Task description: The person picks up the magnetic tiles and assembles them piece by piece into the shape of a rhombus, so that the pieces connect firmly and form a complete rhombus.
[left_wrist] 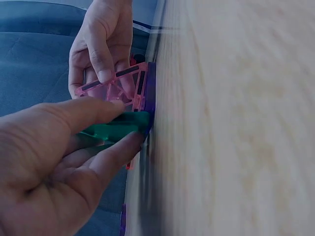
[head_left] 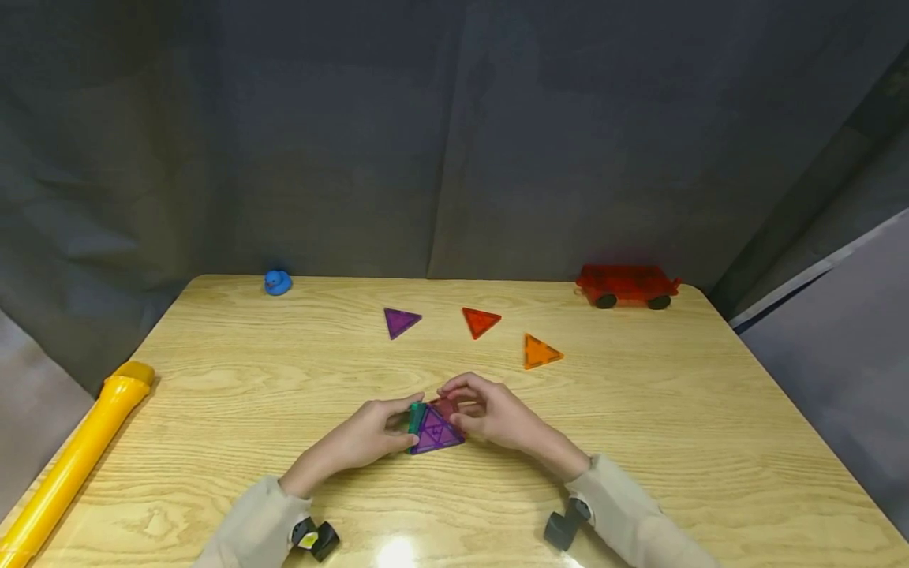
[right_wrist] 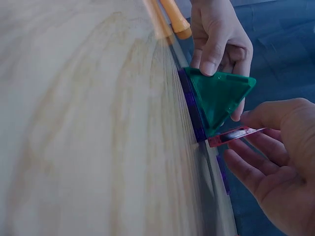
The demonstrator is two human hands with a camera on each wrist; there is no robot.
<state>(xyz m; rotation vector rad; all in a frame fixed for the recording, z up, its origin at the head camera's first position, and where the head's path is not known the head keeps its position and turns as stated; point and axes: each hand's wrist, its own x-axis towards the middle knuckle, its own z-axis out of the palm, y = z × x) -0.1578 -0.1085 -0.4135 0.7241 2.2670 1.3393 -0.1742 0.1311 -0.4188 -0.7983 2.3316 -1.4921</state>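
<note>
My left hand pinches a green see-through triangle magnetic tile between thumb and fingers. My right hand holds a pinkish-red triangle tile the same way. Both tiles stand up along two edges of a purple triangle tile that lies flat on the table. In the right wrist view the lower ends of the green and red tiles come close together at the purple tile's corner. Whether all the edges touch cannot be seen clearly.
Beyond the hands lie another purple triangle, a red triangle and an orange triangle. A blue toy duck and a red wheeled cart stand at the far edge. A yellow tube-like toy lies along the left edge.
</note>
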